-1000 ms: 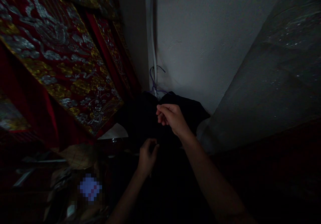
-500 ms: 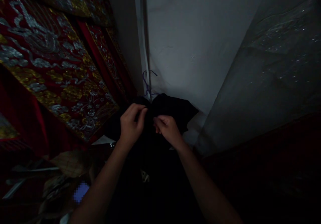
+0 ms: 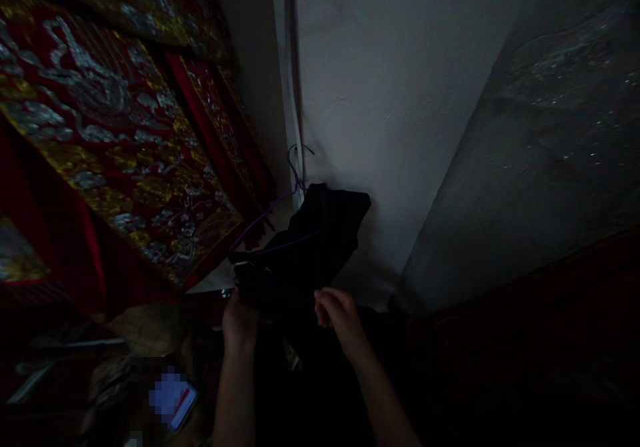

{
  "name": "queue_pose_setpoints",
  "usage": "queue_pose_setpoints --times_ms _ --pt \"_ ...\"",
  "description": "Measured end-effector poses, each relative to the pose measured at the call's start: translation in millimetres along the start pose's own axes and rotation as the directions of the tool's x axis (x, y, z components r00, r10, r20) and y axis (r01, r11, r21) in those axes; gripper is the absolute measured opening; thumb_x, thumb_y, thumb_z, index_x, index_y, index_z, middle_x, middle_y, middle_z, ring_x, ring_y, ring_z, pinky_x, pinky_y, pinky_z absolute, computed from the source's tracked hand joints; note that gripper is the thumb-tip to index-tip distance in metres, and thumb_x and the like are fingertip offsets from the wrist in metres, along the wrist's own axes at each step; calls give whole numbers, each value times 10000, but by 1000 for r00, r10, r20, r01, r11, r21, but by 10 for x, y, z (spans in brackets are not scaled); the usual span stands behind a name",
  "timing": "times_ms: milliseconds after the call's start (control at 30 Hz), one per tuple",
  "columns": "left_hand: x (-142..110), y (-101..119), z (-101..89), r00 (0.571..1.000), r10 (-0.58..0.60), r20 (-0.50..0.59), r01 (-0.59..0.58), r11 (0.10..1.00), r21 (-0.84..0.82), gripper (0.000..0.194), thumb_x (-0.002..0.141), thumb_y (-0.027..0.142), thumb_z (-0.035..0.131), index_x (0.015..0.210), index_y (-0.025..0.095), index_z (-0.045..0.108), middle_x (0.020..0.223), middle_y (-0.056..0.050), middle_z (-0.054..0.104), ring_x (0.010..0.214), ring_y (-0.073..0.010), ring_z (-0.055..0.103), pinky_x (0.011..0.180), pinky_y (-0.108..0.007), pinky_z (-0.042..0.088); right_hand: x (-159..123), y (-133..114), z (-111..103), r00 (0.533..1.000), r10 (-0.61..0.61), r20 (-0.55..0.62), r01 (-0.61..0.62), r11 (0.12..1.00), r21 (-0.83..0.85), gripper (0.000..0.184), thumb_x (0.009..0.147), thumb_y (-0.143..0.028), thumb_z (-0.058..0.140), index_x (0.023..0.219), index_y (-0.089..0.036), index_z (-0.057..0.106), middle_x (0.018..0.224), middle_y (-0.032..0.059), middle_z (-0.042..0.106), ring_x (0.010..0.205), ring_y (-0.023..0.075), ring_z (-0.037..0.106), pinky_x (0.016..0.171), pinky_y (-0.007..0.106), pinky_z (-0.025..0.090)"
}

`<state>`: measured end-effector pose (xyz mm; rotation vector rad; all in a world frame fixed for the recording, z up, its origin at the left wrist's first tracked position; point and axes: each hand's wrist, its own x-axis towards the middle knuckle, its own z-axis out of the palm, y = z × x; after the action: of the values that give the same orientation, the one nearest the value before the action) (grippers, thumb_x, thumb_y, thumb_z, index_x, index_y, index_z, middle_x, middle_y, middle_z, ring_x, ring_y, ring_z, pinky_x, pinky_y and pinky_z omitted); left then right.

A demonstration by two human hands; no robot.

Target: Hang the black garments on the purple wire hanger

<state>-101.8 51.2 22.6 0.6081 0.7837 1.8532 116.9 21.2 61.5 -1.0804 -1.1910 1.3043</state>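
- Dark garment [image 3: 327, 237]: center, hanging partly on purple hanger [image 3: 289, 160].
- Your left hand [image 3: 240, 323] at its lower-left edge, right hand [image 3: 341, 313] lower center; can't tell either grip.
- Open room: pale wall [image 3: 380, 100], upper center.
- Embroidered red cloth [image 3: 125, 133] crowds left.

Red embroidered cloth [image 3: 125, 140] hung left of pale wall [image 3: 390, 87]; lit phone [image 3: 184, 407] lay below cloth.

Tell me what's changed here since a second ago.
The dark garment has slipped off the left side of the purple hanger, baring that arm. The left hand and right hand have moved down; their grip is too dark to judge. The hook and the red embroidered cloth stayed put.
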Motion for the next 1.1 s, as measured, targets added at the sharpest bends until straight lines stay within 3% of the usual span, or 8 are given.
queue_pose_setpoints --times_ms 200,333,433,533,700,800,933,1100 --pt "-502 -109 366 985 -172 9 150 885 441 280 753 423 767 809 162 681 734 11 676 707 -158 627 688 -254 471 -45 89 -199 990 -116 -79 88 951 -297 449 835 -592 580 610 -205 546 586 21 589 611 174 588 620 283 472" --pt "-724 62 861 939 20 343 -219 804 553 240 902 422 635 858 192 686 855 -16 664 848 -172 630 793 -261 482 -154 16 -134 974 -222 34 223 937 -268 327 867 -463 622 1080 -217 653 1142 79 692 1119 249 626 995 361 470" --pt "-765 91 1077 877 169 450 -425 708 564 206 928 381 607 886 204 702 1036 -62 664 1041 -212 622 948 -303 466 -211 -75 -52 951 -173 255 216 965 -150 330 871 -352 602 1167 -211 640 1173 70 690 1110 249 636 1001 381 478" --pt "-695 67 1041 848 127 514 -453 675 582 255 961 402 541 1008 222 716 1193 -87 662 1167 -232 604 1042 -346 446 -158 -244 -84 926 -157 343 246 941 -234 189 812 -239 562 948 -187 681 922 31 708 865 221 652 807 331 522" --pt "-571 94 690 770 -288 569 -300 624 722 307 932 450 573 1032 233 766 963 -48 779 901 -243 716 789 -334 586 200 -730 -404 873 -182 453 388 821 -419 139 713 -165 516 604 -186 599 599 -15 573 585 150 527 559 242 407" --pt "-509 214 558 690 -418 590 -296 581 758 281 917 427 602 977 220 783 908 -33 789 846 -257 728 787 -363 594 553 -902 -492 885 -342 316 455 780 -430 339 668 -101 505 915 -189 719 677 -19 639 626 157 569 634 250 452" --pt "-373 464 552 743 -289 604 -380 561 735 333 905 410 632 1171 232 725 1140 -62 756 1074 -280 691 974 -407 539 1086 -719 -357 919 -370 137 389 797 -462 692 737 -122 518 1424 -204 512 874 14 723 721 187 631 786 310 509" --pt "-228 634 521 723 -375 581 -504 288 814 421 948 389 557 1336 231 595 1330 -86 665 1198 -262 632 1075 -397 455 1482 -342 -231 922 -356 153 384 788 -482 447 781 -167 469 1170 -231 680 1081 38 736 997 215 655 933 327 483"
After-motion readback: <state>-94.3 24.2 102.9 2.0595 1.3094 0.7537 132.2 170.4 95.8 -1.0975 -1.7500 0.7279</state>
